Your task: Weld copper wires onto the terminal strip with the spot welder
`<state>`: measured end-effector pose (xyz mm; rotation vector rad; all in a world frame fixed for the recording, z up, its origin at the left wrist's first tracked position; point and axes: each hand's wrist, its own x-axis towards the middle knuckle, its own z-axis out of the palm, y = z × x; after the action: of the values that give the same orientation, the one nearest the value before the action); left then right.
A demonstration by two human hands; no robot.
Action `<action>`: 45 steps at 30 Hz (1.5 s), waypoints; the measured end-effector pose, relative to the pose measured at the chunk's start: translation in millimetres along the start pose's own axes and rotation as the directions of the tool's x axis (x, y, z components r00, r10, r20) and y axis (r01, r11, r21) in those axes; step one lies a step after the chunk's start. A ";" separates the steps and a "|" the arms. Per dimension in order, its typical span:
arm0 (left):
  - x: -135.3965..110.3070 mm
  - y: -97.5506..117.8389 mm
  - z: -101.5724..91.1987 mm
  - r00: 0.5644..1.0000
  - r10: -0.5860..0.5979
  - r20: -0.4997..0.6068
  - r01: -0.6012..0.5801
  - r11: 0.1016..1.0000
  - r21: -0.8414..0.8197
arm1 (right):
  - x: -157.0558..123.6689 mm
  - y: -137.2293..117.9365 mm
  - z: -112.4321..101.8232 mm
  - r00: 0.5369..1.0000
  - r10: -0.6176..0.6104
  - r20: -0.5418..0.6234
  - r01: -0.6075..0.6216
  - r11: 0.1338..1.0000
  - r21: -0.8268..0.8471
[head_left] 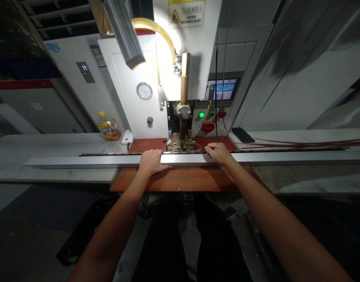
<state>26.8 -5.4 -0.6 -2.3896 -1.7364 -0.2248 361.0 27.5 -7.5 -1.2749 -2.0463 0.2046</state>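
Note:
A long silver metal bar (88, 161) lies crosswise on the work surface in front of a machine. My left hand (151, 161) grips it left of the middle, fingers over the far edge and thumb along the near side. A thin dark, copper-flecked strip (109, 154) runs along the bar's far edge. Right of the machine's copper-coloured rod (182, 131), my right hand (219, 153) is closed in a pinch at that edge. What its fingertips hold is too small to make out. The rod's tip stands over a small metal fixture (172, 145), between my hands.
Under the bar is a reddish-brown board (168, 179). A bottle of orange liquid (109, 127) and a white device (127, 137) stand left. To the right lie a black phone (243, 135) and several thin brown strips (300, 144). A lamp (125, 35) hangs above; red knob (208, 127).

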 end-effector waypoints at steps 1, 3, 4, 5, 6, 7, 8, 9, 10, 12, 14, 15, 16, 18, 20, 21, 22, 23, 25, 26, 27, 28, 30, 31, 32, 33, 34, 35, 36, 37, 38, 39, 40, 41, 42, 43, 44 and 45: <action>0.0 0.5 -0.4 1.000 0.002 -0.002 -0.002 1.000 0.002 | -0.1 0.3 -0.2 1.000 0.000 0.001 0.000 1.000 0.002; 0.1 1.4 -1.3 1.000 0.011 -0.011 -0.011 1.000 0.007 | -0.3 0.7 -0.6 1.000 0.004 0.002 -0.004 1.000 0.007; 0.1 1.8 -1.6 1.000 0.017 -0.016 -0.017 1.000 0.008 | -0.4 0.9 -0.8 1.000 0.008 0.003 -0.008 1.000 0.008; 0.2 2.1 -1.9 1.000 0.021 -0.019 -0.021 1.000 0.010 | -0.5 1.1 -1.0 1.000 0.012 0.004 -0.012 1.000 0.009; 0.3 2.4 -2.0 1.000 0.023 -0.019 -0.023 1.000 0.010 | -0.6 1.2 -1.2 1.000 0.017 0.005 -0.017 1.000 0.010; 0.4 2.5 -1.9 1.000 0.023 -0.017 -0.023 1.000 0.010 | -0.6 1.3 -1.3 1.000 0.021 0.005 -0.021 1.000 0.010; 0.6 2.5 -1.7 1.000 0.022 -0.016 -0.022 1.000 0.010 | -0.6 1.3 -1.4 1.000 0.023 0.006 -0.023 1.000 0.011; 0.9 2.4 -1.4 1.000 0.021 -0.016 -0.021 1.000 0.010 | -0.5 1.2 -1.6 1.000 0.024 0.006 -0.024 1.000 0.012; 1.2 2.3 -1.0 1.000 0.021 -0.015 -0.021 1.000 0.010 | -0.4 1.1 -1.7 1.000 0.023 0.005 -0.023 1.000 0.013; 2.0 1.8 -0.5 1.000 0.021 -0.014 -0.021 1.000 0.012 | 0.0 0.5 -2.1 1.000 0.019 0.005 -0.019 1.000 0.013; 2.8 1.4 -0.6 1.000 0.022 -0.003 -0.022 1.000 0.009 | 0.6 0.1 -2.4 1.000 0.017 0.008 -0.017 1.000 0.014; 3.3 1.2 -0.9 1.000 0.022 0.004 -0.023 1.000 0.006 | 0.9 0.0 -2.5 1.000 0.017 0.012 -0.017 1.000 0.015; 3.7 1.1 -1.3 1.000 0.023 0.009 -0.023 1.000 0.002 | 1.4 0.0 -2.6 1.000 0.016 0.017 -0.017 1.000 0.016; 4.6 0.8 -2.4 1.000 0.022 0.017 -0.022 1.000 -0.010 | 2.4 0.3 -2.6 1.000 0.017 0.025 -0.017 1.000 0.017; 5.6 0.6 -3.3 0.999 0.019 0.028 -0.018 1.000 -0.016 | 3.8 0.6 -2.6 0.999 0.017 0.029 -0.017 1.000 0.016; 6.2 0.5 -3.6 0.999 0.017 0.035 -0.017 1.000 -0.015 | 4.5 0.7 -2.6 0.999 0.016 0.029 -0.017 1.000 0.016; 6.9 0.3 -3.8 0.999 0.016 0.043 -0.016 1.000 -0.012 | 5.3 0.5 -2.6 0.999 0.015 0.029 -0.016 1.000 0.017; 7.6 0.1 -3.8 0.999 0.015 0.049 -0.015 1.000 -0.005 | 6.0 0.1 -2.6 0.999 0.013 0.030 -0.013 1.000 0.018; 8.9 -0.3 -3.7 0.998 0.015 0.057 -0.015 1.000 0.011 | 7.3 -1.2 -2.8 0.999 0.010 0.034 -0.011 1.000 0.025; 9.5 -0.6 -3.5 0.998 0.016 0.059 -0.017 1.000 0.016 | 7.9 -2.1 -3.0 0.999 0.011 0.036 -0.012 0.999 0.030; 10.1 -0.9 -3.2 0.998 0.018 0.062 -0.019 1.000 0.019 | 8.3 -2.9 -3.1 0.999 0.013 0.038 -0.015 0.999 0.034; 10.6 -1.2 -3.0 0.998 0.019 0.065 -0.020 1.000 0.019 | 8.7 -3.6 -3.2 0.999 0.018 0.038 -0.019 0.999 0.037; 11.5 -1.9 -2.3 0.997 0.016 0.074 -0.017 1.000 0.013 | 9.4 -4.4 -3.5 0.999 0.027 0.041 -0.029 0.999 0.039; 11.9 -2.3 -2.0 0.997 0.012 0.076 -0.013 1.000 0.009 | 9.8 -4.5 -3.5 0.999 0.031 0.044 -0.032 0.999 0.039; 12.3 -2.6 -1.7 0.997 0.009 0.077 -0.010 1.000 0.005 | 10.2 -4.2 -3.5 0.998 0.032 0.049 -0.034 0.999 0.038; 12.7 -2.9 -1.4 0.997 0.008 0.078 -0.008 1.000 0.001 | 10.6 -3.8 -3.4 0.998 0.032 0.053 -0.034 0.999 0.037; 13.0 -3.1 -1.2 0.997 0.007 0.080 -0.007 1.000 -0.002 | 11.0 -3.1 -3.2 0.998 0.031 0.056 -0.033 0.999 0.037; 13.4 -3.3 -1.1 0.997 0.006 0.082 -0.006 1.000 -0.004 | 11.4 -2.3 -2.9 0.998 0.028 0.059 -0.031 0.999 0.036; 13.7 -3.4 -1.0 0.996 0.005 0.087 -0.004 1.000 -0.007 | 11.8 -1.4 -2.5 0.998 0.026 0.061 -0.029 0.999 0.036; 14.0 -3.5 -1.1 0.996 0.002 0.092 -0.001 1.000 -0.010 | 12.1 -0.5 -2.0 0.998 0.026 0.063 -0.029 0.999 0.037; 14.4 -3.5 -1.2 0.995 -0.001 0.096 0.002 1.000 -0.012 | 12.4 0.4 -1.5 0.998 0.027 0.065 -0.030 0.999 0.038; 14.7 -3.6 -1.3 0.995 -0.001 0.099 0.002 1.000 -0.012 | 12.7 1.1 -0.9 0.997 0.029 0.066 -0.032 0.999 0.039; 15.1 -3.7 -1.4 0.995 -0.001 0.101 0.002 1.000 -0.012 | 12.9 1.6 -0.5 0.997 0.030 0.068 -0.033 0.999 0.039; 15.5 -3.8 -1.3 0.995 0.001 0.104 0.000 1.000 -0.013 | 13.2 1.9 -0.2 0.997 0.030 0.069 -0.033 0.999 0.039; 16.0 -4.1 -1.2 0.994 0.002 0.108 -0.001 1.000 -0.014 | 13.5 2.0 0.0 0.997 0.030 0.069 -0.033 0.999 0.038; 16.5 -4.4 -1.0 0.993 0.003 0.114 -0.001 1.000 -0.017 | 13.8 2.0 0.1 0.997 0.029 0.070 -0.032 0.999 0.038; 17.1 -4.7 -0.8 0.993 0.003 0.119 0.000 1.000 -0.022 | 14.2 1.8 0.1 0.997 0.028 0.072 -0.031 0.999 0.038; 17.6 -5.0 -0.5 0.992 0.003 0.125 0.000 1.000 -0.026 | 14.5 1.5 -0.1 0.997 0.027 0.074 -0.030 0.999 0.038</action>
<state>27.4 12.3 4.1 -2.4724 -1.7952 -0.0999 358.2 40.4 -1.1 -1.2907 -2.0764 0.3082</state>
